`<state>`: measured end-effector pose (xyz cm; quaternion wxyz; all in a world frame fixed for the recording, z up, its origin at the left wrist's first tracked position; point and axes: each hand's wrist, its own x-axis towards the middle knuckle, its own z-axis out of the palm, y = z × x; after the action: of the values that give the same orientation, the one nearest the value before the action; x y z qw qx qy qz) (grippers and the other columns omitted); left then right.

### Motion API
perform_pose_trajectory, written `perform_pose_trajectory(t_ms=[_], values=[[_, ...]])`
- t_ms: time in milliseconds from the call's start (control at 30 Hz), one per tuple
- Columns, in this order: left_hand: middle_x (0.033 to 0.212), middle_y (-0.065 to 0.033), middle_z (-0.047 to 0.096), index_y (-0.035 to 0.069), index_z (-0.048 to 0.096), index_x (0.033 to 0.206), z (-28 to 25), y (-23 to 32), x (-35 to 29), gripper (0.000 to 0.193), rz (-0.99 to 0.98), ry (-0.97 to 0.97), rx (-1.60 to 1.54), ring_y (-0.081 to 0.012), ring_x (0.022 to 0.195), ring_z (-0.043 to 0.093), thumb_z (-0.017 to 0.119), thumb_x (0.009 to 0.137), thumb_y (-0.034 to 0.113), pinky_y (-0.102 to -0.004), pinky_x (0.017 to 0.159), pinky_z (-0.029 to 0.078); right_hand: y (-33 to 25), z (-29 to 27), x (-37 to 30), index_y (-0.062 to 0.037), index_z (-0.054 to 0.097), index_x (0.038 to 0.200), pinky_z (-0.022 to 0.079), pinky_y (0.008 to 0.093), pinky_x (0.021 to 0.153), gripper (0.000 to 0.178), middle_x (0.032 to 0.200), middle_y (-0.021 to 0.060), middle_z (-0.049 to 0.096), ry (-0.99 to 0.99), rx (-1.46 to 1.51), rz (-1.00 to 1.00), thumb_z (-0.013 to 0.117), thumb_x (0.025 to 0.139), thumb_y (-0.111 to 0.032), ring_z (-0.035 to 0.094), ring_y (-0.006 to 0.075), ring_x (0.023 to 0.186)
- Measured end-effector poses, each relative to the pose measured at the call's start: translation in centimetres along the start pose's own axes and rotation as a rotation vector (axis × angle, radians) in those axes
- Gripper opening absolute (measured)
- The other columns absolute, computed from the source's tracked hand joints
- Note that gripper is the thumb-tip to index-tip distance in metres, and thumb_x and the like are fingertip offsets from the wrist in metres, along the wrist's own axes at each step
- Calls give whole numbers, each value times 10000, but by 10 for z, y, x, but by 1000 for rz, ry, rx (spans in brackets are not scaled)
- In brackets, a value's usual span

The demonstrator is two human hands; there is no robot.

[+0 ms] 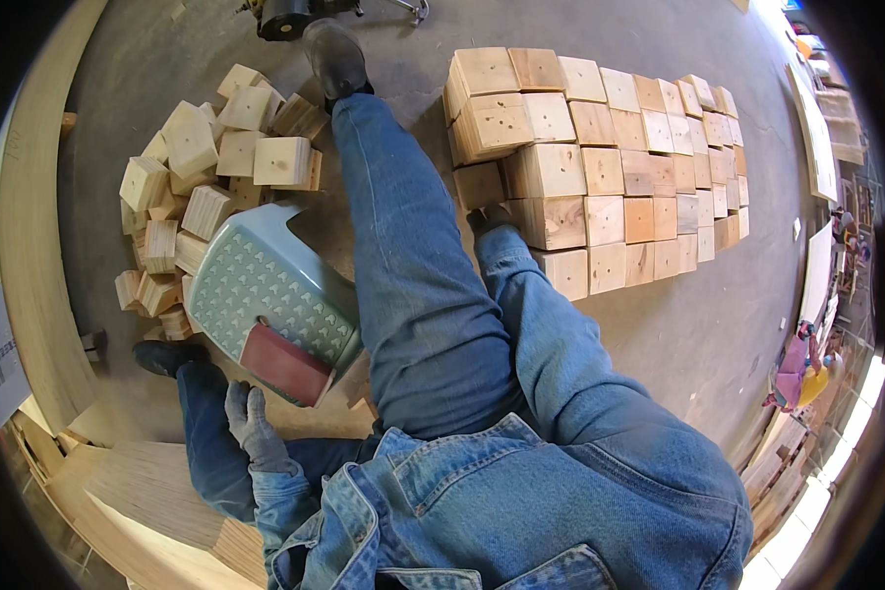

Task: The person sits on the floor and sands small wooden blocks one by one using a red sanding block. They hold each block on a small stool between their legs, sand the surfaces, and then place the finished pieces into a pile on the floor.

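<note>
My right hand, in a dark glove, reaches out along my right leg and rests against the near edge of a neat block of wooden cubes laid in rows on the floor. It touches a cube at the front left corner; the sleeve hides its grip. My left hand, in a grey glove, hangs by my left knee with nothing in it, just below a red-brown pad lying on a pale green plastic stool.
A loose heap of wooden cubes lies left of my outstretched leg, behind the stool. Plywood sheets are stacked at lower left. A dark machine stands beyond my shoe. Another person is far right.
</note>
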<state>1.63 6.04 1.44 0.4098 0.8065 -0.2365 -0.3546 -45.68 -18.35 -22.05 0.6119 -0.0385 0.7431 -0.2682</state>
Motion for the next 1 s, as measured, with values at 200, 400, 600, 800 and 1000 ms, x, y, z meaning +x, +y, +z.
perform_pose_trajectory(t_ms=[200,400,600,800,1000], values=[[1479,-188,584,-68,500,1500,2,-5,3,559,-8,-14,-16,-271,1344,569,703,1014,118,-378,1166,424,-29,33,-39,-43,502,1507,505,385,1070,466,1576,177,497,-24,-215,-35,446,1128,-307,554,341,1367],[1465,-180,594,-69,507,1491,7,1,3,535,-24,-29,-2,-264,1327,579,688,1022,112,-371,1146,445,-25,25,-32,-43,488,1527,511,394,1078,475,1577,179,504,-57,-172,-43,442,1135,-307,562,345,1369],[1398,-154,630,-68,541,1446,13,5,4,464,23,-81,17,-243,1271,606,662,1033,105,-355,1107,466,10,-4,-18,-46,483,1532,520,404,1065,481,1552,179,525,-70,-68,1,457,1130,-309,577,345,1342],[1359,-145,656,-63,580,1406,19,4,5,415,30,-91,23,-228,1237,615,648,1032,103,-348,1084,471,-16,22,-8,-49,477,1538,530,415,1051,489,1527,178,545,-88,-104,-25,472,1125,-311,593,345,1315],[1338,-136,665,-59,592,1386,25,12,5,394,31,-99,44,-221,1210,621,647,1031,104,-348,1061,480,-39,36,-11,-52,472,1543,539,425,1037,497,1502,178,566,-100,-131,-47,487,1121,-313,608,345,1288]])
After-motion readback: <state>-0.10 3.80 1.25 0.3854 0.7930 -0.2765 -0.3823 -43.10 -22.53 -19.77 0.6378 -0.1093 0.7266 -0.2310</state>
